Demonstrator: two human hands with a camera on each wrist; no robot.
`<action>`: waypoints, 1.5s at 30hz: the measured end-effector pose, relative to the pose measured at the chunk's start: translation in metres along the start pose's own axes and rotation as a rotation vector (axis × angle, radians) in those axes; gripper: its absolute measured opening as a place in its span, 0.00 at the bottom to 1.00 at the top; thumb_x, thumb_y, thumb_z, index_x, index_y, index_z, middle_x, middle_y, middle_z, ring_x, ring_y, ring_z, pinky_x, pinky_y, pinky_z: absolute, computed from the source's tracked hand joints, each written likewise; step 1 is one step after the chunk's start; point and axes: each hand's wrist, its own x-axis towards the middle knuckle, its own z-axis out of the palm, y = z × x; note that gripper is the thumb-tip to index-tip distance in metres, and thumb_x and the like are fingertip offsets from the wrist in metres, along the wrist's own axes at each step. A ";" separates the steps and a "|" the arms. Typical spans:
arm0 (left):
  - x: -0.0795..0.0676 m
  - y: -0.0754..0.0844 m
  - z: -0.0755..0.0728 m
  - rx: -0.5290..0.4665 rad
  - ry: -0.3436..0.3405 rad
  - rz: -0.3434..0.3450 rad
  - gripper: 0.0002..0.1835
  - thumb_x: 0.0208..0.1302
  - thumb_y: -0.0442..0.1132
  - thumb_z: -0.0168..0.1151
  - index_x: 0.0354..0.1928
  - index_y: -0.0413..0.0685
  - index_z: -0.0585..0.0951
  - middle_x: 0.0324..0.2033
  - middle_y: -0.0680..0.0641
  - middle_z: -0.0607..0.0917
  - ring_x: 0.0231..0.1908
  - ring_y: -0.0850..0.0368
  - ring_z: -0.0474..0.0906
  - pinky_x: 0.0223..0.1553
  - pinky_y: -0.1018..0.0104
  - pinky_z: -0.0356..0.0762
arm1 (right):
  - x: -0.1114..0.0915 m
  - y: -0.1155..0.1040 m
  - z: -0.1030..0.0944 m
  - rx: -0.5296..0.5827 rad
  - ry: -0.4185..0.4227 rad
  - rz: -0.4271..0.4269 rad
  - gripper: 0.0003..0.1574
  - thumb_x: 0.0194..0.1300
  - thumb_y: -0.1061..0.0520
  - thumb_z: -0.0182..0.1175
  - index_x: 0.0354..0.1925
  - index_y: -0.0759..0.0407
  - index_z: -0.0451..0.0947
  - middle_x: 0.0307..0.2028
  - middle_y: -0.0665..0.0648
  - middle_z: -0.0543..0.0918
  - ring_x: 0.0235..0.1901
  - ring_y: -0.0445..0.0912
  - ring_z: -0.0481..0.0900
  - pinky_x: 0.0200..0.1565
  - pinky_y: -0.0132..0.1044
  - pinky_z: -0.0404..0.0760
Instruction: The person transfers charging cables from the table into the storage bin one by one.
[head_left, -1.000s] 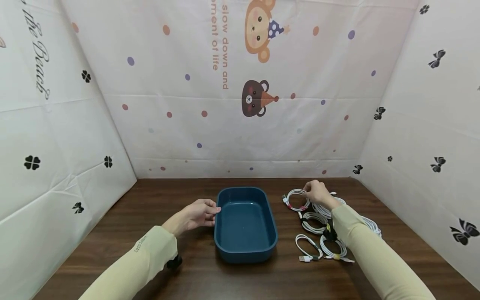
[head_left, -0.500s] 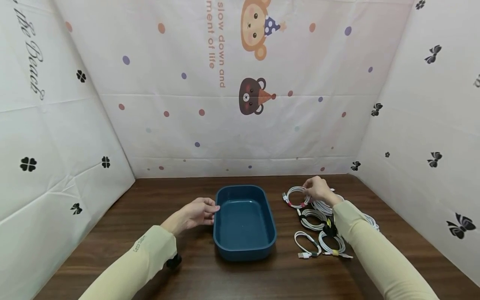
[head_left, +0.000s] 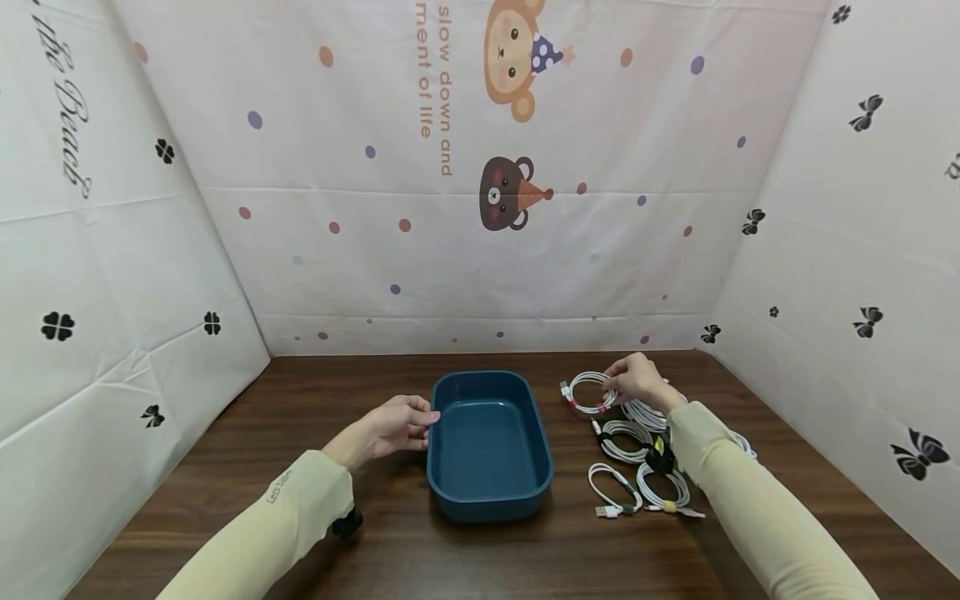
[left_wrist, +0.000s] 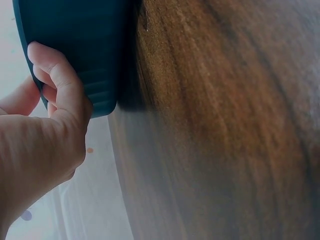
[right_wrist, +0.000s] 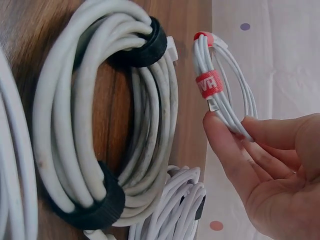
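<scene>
My left hand [head_left: 393, 427] grips the left rim of a dark blue plastic bin [head_left: 491, 454]. Its thumb is over the rim and its fingers are against the outer wall, seen in the left wrist view. With thumb and fingertips my right hand [head_left: 637, 382] pinches a thin white coiled charging cable [right_wrist: 209, 84]. Red straps bind this cable, and a USB plug [head_left: 565, 390] sticks out on its left. In the right wrist view the coil stands on edge, apart from the others. The bin's visible inside holds nothing.
Beside the right hand lie a greyish coil with black straps [head_left: 622, 455], a thicker white coil [head_left: 641, 414], a coil with a yellow strap [head_left: 670, 506] and a short white cable [head_left: 617, 477]. Patterned white cloth [head_left: 360, 267] walls the brown table [head_left: 345, 375].
My right hand has shifted the red-strapped cable slightly left, up off the table. The left hand stays on the bin. The head view has tilted a little.
</scene>
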 end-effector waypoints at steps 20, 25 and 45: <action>0.002 0.000 0.002 -0.001 0.014 0.007 0.05 0.71 0.35 0.53 0.38 0.44 0.67 0.26 0.49 0.75 0.26 0.56 0.70 0.33 0.64 0.75 | 0.001 -0.011 0.001 0.174 -0.082 0.002 0.19 0.67 0.70 0.54 0.52 0.84 0.69 0.36 0.69 0.86 0.29 0.42 0.85 0.40 0.45 0.85; 0.002 -0.001 0.001 -0.013 0.005 0.010 0.06 0.71 0.35 0.54 0.41 0.43 0.68 0.27 0.48 0.76 0.27 0.56 0.71 0.34 0.64 0.75 | 0.002 -0.016 0.001 0.179 -0.093 -0.007 0.19 0.67 0.69 0.54 0.52 0.84 0.69 0.32 0.62 0.87 0.29 0.42 0.85 0.42 0.48 0.85; 0.003 -0.011 -0.002 -0.064 0.001 0.019 0.05 0.71 0.37 0.54 0.41 0.44 0.69 0.27 0.49 0.76 0.28 0.56 0.71 0.36 0.62 0.75 | 0.004 -0.028 0.002 0.216 -0.103 0.016 0.22 0.69 0.67 0.53 0.56 0.82 0.68 0.34 0.61 0.87 0.31 0.42 0.85 0.44 0.47 0.84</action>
